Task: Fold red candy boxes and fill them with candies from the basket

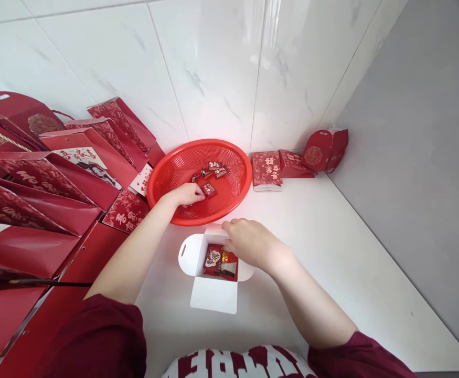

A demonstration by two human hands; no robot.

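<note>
Left hand (pixel 184 195) is pinching a red candy (pixel 209 189) in the red basket (pixel 166 173) near the counter's back edge; right hand (pixel 248 240), fingers curled loosely, is touching the open white box (pixel 213 296). Packet writing's unreadable.

A round red mesh basket (pixel 229 157) leans against the far wall, holding 4 wrapped candies (pixel 209 189). Nearer, an open white box (pixel 213 294) (flaps spread) contains 2 red packets (pixel 221 262).

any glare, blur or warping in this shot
Head view: wide-angle warping bends the tile seams and the counter edge; soft glare on the glossy wall tiles, with a reddish glow above the red basket. Left hand, right hand and the open white box look sharp; shadows are faint.
</note>
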